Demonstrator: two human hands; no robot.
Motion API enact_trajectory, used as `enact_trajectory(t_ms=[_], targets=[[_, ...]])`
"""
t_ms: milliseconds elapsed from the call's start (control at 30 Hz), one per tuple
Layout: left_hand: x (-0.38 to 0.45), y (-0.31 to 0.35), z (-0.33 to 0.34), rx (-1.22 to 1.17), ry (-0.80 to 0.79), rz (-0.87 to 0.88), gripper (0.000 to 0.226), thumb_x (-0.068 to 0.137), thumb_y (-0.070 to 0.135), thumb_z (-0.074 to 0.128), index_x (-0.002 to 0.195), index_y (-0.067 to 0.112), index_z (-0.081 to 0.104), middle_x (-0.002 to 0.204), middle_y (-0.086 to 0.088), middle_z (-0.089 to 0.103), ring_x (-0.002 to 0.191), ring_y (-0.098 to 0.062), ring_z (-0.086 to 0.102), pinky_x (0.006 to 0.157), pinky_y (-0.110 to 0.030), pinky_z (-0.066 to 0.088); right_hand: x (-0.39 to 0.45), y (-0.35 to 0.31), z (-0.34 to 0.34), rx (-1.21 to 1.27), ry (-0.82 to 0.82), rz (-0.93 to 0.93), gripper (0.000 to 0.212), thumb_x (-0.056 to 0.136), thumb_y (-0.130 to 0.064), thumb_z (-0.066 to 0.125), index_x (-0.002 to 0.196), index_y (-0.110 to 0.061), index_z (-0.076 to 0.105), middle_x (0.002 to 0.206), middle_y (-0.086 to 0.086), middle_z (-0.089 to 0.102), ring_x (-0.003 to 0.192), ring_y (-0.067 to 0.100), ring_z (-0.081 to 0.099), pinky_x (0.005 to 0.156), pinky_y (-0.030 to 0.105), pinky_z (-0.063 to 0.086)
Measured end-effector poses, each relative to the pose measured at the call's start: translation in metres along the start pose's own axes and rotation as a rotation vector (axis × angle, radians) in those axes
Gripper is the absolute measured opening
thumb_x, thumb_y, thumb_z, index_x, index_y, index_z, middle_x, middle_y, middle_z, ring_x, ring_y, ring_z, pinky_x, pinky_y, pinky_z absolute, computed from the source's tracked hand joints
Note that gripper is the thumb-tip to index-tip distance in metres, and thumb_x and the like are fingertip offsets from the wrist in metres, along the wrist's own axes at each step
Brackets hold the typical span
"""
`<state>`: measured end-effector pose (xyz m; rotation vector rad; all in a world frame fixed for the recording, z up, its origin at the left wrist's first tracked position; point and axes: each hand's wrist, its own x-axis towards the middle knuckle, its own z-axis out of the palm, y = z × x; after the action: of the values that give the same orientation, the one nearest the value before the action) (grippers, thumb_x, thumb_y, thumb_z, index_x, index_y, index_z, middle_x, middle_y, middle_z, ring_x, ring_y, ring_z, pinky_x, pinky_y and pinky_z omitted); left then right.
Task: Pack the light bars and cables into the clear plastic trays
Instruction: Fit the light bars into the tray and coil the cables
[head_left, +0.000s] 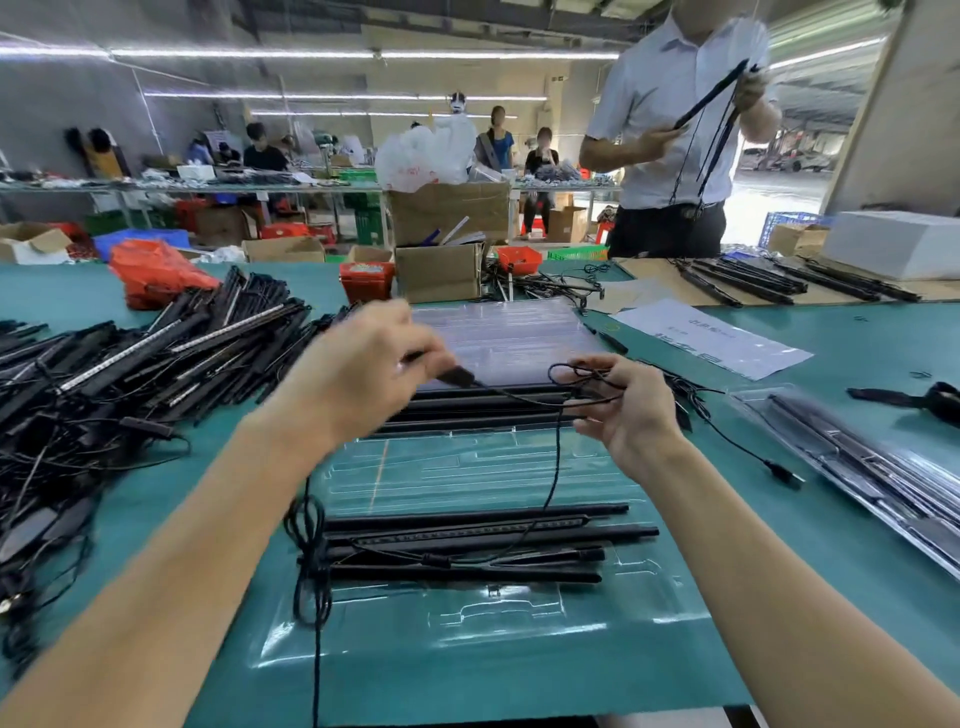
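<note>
A black cable (524, 397) is stretched between the two hands above the middle of the surface. The left hand (363, 364), blurred, pinches a dark plug-like end of it; the right hand (623, 410) has its fingers curled round a small loop of the same cable. From there the cable drops to a set of light bars (467, 545) lying lengthwise across the clear plastic tray (519, 618) at the near edge, with a bunched loop hanging off the tray's left end.

By my reading, packing of this tray is partway: the bars lie on it, though whether they sit down in their slots I cannot tell, and the cable is not yet coiled or tucked in. Another tray (493, 467) behind it is mostly bare, with a few bars along its far side. Toward the right edge a filled tray (857, 457) looks finished.

Much is left: a large heap of loose bars and cables (130, 364) covers the left side of the surface (727, 597), and a stack of unused trays (509, 327) waits beyond the hands. At the far right corner another person (675, 135) holds a bar.
</note>
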<state>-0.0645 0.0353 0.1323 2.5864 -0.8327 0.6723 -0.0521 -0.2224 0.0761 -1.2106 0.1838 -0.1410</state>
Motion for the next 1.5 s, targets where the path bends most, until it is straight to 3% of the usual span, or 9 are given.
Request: enact_trajectory(t_ms=[167, 267, 367, 533, 700, 833, 1033, 1267, 1500], targets=[[-0.048, -0.003, 0.069, -0.255, -0.115, -0.084, 0.014, 0.099, 0.027, 0.06, 0.105, 0.021, 0.071, 0.092, 0.009, 0.058, 0.081, -0.004, 0.055, 0.075, -0.035, 0.048, 0.003, 0.01, -0.017, 0.096, 0.006, 0.003, 0.039, 0.093, -0.022, 0.034, 0.092, -0.001, 0.067, 0.087, 0.016, 0.075, 0.075, 0.033, 0.074, 0.051, 0.029, 0.053], [-0.069, 0.005, 0.086, -0.324, -0.098, -0.09, 0.01, 0.091, 0.033, 0.061, 0.101, 0.036, 0.064, 0.092, 0.025, 0.061, 0.085, 0.009, 0.054, 0.071, -0.012, 0.04, 0.008, 0.018, -0.026, -0.196, 0.127, -0.068, 0.028, 0.091, -0.028, 0.047, 0.089, -0.013, 0.071, 0.062, -0.002, 0.058, 0.051, 0.016, 0.053, 0.044, 0.021, 0.038], [-0.089, 0.011, 0.09, -0.296, -0.07, -0.045, 0.025, 0.087, 0.031, 0.067, 0.112, 0.032, 0.068, 0.097, 0.032, 0.063, 0.085, 0.016, 0.056, 0.073, -0.003, 0.042, 0.016, 0.023, -0.036, -0.281, 0.159, -0.016, 0.017, 0.098, -0.022, 0.049, 0.107, -0.019, 0.064, 0.048, -0.002, 0.049, 0.041, 0.014, 0.036, 0.039, 0.02, 0.03], [-0.108, 0.016, 0.093, -0.28, -0.06, 0.098, 0.034, 0.085, 0.015, 0.075, 0.118, 0.021, 0.071, 0.103, 0.017, 0.07, 0.077, 0.019, 0.052, 0.067, -0.001, 0.04, 0.008, 0.028, -0.04, -0.076, 0.003, -0.015, 0.044, 0.105, -0.008, 0.029, 0.124, -0.038, 0.055, 0.091, 0.015, 0.077, 0.042, 0.019, 0.055, 0.04, 0.023, 0.039], [-0.112, 0.022, 0.088, -0.3, -0.017, 0.263, 0.028, 0.087, 0.025, 0.072, 0.114, 0.018, 0.076, 0.093, 0.009, 0.069, 0.059, -0.003, 0.059, 0.048, -0.017, 0.049, 0.003, 0.035, -0.041, 0.052, -0.103, -0.096, 0.05, 0.093, 0.006, 0.028, 0.113, -0.017, 0.068, 0.106, 0.019, 0.074, 0.072, 0.033, 0.074, 0.042, 0.025, 0.048], [-0.117, 0.029, 0.093, -0.235, -0.081, 0.372, 0.027, 0.081, 0.024, 0.073, 0.107, 0.021, 0.079, 0.09, 0.009, 0.069, 0.046, -0.004, 0.041, 0.042, -0.011, 0.035, 0.0, 0.045, -0.04, -0.017, -0.127, -0.168, 0.051, 0.084, 0.002, 0.026, 0.109, -0.01, 0.069, 0.107, 0.021, 0.074, 0.086, 0.044, 0.072, 0.045, 0.029, 0.053], [-0.116, 0.027, 0.093, -0.284, -0.236, 0.364, 0.022, 0.082, 0.021, 0.073, 0.101, 0.029, 0.08, 0.088, 0.014, 0.067, 0.053, -0.004, 0.047, 0.048, -0.014, 0.035, -0.002, 0.053, -0.04, -0.069, -0.161, -0.157, 0.046, 0.077, -0.03, 0.038, 0.1, -0.008, 0.071, 0.103, 0.018, 0.075, 0.079, 0.039, 0.073, 0.046, 0.027, 0.051], [-0.112, 0.026, 0.094, -0.229, -0.274, 0.442, 0.02, 0.085, 0.025, 0.068, 0.101, 0.026, 0.079, 0.093, 0.013, 0.067, 0.053, -0.009, 0.051, 0.045, -0.028, 0.043, 0.001, 0.061, -0.052, -0.136, -0.022, -0.114, 0.042, 0.085, -0.047, 0.054, 0.094, -0.009, 0.068, 0.095, 0.014, 0.077, 0.06, 0.025, 0.068, 0.041, 0.023, 0.04], [-0.117, 0.029, 0.096, -0.242, -0.305, 0.438, 0.029, 0.083, 0.045, 0.07, 0.098, 0.022, 0.079, 0.096, 0.012, 0.063, 0.068, -0.004, 0.049, 0.058, -0.022, 0.042, 0.002, 0.069, -0.051, -0.168, 0.029, -0.142, 0.03, 0.095, -0.036, 0.056, 0.09, -0.009, 0.069, 0.089, 0.015, 0.076, 0.052, 0.021, 0.061, 0.038, 0.022, 0.037]])
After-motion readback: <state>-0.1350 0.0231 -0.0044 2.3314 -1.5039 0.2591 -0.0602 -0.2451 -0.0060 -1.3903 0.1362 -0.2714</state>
